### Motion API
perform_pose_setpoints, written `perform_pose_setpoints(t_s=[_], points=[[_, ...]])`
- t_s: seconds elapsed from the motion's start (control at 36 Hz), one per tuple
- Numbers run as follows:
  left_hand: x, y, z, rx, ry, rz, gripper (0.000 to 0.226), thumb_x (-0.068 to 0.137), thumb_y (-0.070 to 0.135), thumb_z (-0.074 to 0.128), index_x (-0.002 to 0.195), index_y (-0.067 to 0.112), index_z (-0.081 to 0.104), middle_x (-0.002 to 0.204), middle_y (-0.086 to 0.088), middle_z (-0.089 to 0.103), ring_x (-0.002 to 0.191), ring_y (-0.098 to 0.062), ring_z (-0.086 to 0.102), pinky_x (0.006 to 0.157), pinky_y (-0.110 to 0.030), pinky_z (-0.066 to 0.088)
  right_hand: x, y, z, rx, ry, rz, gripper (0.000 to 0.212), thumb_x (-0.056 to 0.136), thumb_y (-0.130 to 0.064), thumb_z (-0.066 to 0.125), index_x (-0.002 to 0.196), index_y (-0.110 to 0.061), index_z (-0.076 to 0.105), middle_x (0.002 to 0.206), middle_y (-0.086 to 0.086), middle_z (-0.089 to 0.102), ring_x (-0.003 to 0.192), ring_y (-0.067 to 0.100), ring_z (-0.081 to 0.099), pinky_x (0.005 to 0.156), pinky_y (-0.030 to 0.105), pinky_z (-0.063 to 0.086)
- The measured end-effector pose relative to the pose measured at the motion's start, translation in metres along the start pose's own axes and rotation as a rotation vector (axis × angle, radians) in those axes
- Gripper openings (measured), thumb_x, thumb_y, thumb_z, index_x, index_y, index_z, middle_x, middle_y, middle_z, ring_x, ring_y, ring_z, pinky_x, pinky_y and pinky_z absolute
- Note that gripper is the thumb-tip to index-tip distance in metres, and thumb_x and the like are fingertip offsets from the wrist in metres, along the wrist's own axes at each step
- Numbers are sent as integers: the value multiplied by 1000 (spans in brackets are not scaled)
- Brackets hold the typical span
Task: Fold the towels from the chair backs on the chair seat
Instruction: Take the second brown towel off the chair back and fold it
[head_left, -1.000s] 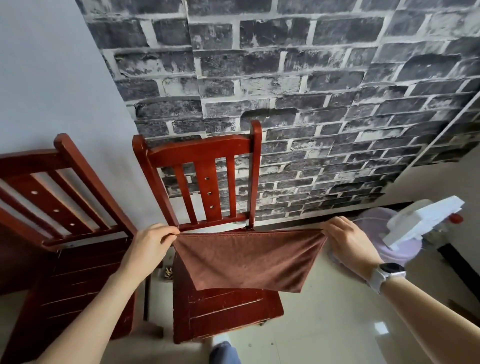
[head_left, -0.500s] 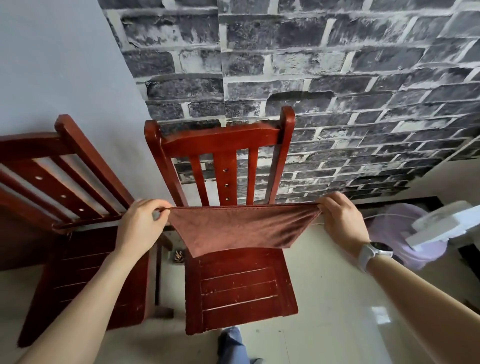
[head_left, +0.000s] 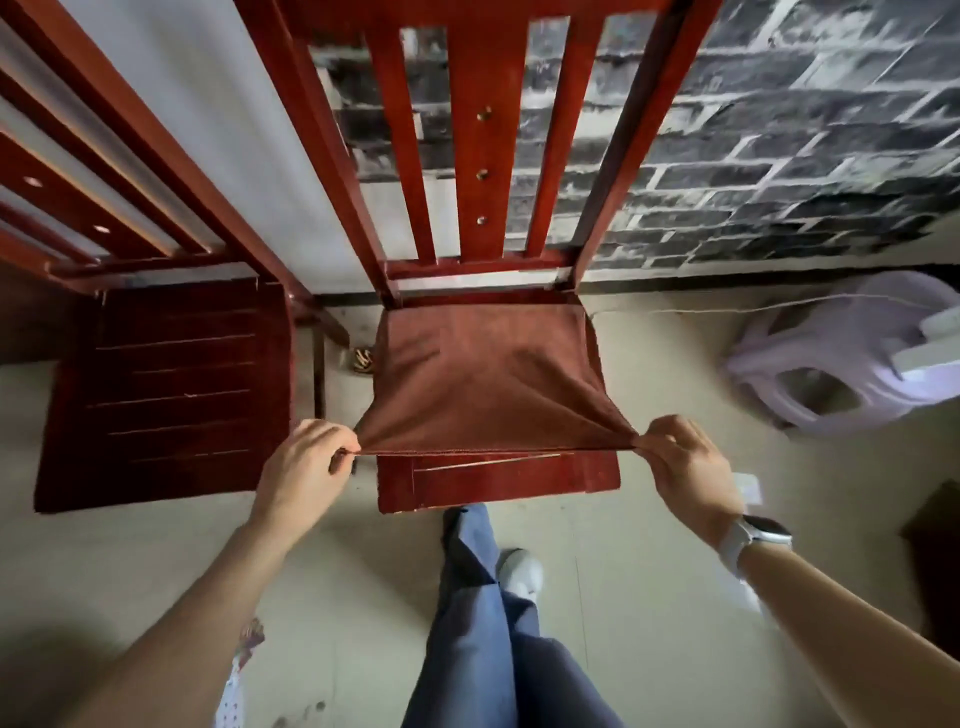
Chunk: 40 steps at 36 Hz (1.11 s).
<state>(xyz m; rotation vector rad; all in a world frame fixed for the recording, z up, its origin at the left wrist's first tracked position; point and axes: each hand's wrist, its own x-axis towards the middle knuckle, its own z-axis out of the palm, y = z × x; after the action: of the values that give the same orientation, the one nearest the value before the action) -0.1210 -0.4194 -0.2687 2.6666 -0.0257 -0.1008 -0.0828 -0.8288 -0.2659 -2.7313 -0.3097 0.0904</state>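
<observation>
A brown towel (head_left: 483, 384) lies spread over the seat of the red wooden chair (head_left: 498, 480) in the middle of the view, its far edge against the chair back. My left hand (head_left: 306, 467) pinches the towel's near left corner. My right hand (head_left: 685, 467), with a watch on its wrist, pinches the near right corner. The near edge is pulled taut between both hands, just above the seat's front strip.
A second red wooden chair (head_left: 161, 395) stands to the left with a bare seat. A pale purple plastic stool (head_left: 841, 364) lies on the floor at right. A brick-pattern wall is behind. My legs in blue trousers (head_left: 483, 613) stand before the chair.
Both hands have come down and toward me with the towel. It hung in the air in front of the chair back before; now it lies across the seat. The view has tilted downward.
</observation>
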Motion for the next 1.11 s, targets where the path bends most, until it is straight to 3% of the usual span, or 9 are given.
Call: perform_pose_setpoints(t_s=[0.14, 0.25, 0.39, 0.47, 0.61, 0.78, 0.86, 0.94, 1.11], points=[[-42, -27, 79, 19, -193, -68, 23, 64, -5, 74, 74, 14, 64, 85, 2, 68, 86, -22, 60, 64, -34, 54, -44, 22, 69, -27, -232, 103, 20, 65, 5, 77, 76, -10, 72, 79, 9, 63, 71, 34, 63, 52, 36, 53], [-69, -36, 119, 34, -285, -91, 25, 61, -6, 74, 71, 15, 65, 83, 3, 69, 87, -10, 52, 58, -29, 51, -72, 32, 103, -121, -411, 86, 29, 52, 11, 80, 67, -12, 72, 77, 9, 65, 68, 35, 64, 50, 36, 54], [-94, -46, 145, 47, -468, -184, 18, 66, 0, 73, 75, 15, 69, 86, 2, 70, 87, -23, 64, 61, -33, 52, -95, 37, 126, -148, -609, 143, 18, 76, 2, 65, 86, -10, 72, 96, 10, 64, 92, 34, 59, 69, 35, 48], [-94, -46, 146, 36, -496, -239, 14, 72, 4, 70, 80, 16, 69, 91, 1, 70, 92, -23, 63, 67, -35, 53, -94, 34, 128, -160, -659, 181, 22, 88, -5, 51, 100, -11, 69, 110, 8, 60, 106, 29, 52, 78, 35, 45], [-67, -39, 132, -76, -407, -354, 12, 77, 3, 66, 84, 13, 70, 91, -1, 70, 85, -21, 61, 74, -32, 47, -70, 29, 118, -2, -539, 365, 20, 91, -9, 49, 104, -3, 63, 110, 12, 60, 107, 32, 51, 84, 37, 43], [-8, -35, 109, -432, -280, -596, 15, 81, 0, 62, 91, 9, 70, 91, 1, 66, 88, -13, 58, 75, -4, 38, -15, 22, 103, 265, -347, 583, 18, 89, -8, 54, 100, 4, 60, 100, 21, 63, 93, 37, 59, 81, 37, 46], [24, -35, 103, -596, -217, -659, 18, 85, 2, 58, 95, 14, 67, 88, 7, 65, 86, -10, 59, 75, -8, 41, 19, 21, 100, 342, -222, 650, 18, 89, -5, 52, 102, 6, 60, 99, 23, 64, 94, 35, 59, 75, 26, 39], [57, -36, 102, -683, -121, -693, 19, 88, 4, 56, 100, 14, 66, 87, 13, 63, 83, -3, 58, 77, -13, 43, 52, 19, 102, 361, -137, 645, 20, 92, -4, 46, 103, 6, 60, 102, 23, 64, 96, 35, 57, 77, 26, 37], [118, -46, 115, -704, 1, -739, 19, 89, 8, 55, 102, 19, 65, 84, 7, 62, 76, -1, 55, 78, -23, 45, 113, 23, 116, 325, -21, 632, 23, 93, -7, 43, 104, 4, 61, 104, 22, 64, 96, 34, 57, 74, 21, 34]])
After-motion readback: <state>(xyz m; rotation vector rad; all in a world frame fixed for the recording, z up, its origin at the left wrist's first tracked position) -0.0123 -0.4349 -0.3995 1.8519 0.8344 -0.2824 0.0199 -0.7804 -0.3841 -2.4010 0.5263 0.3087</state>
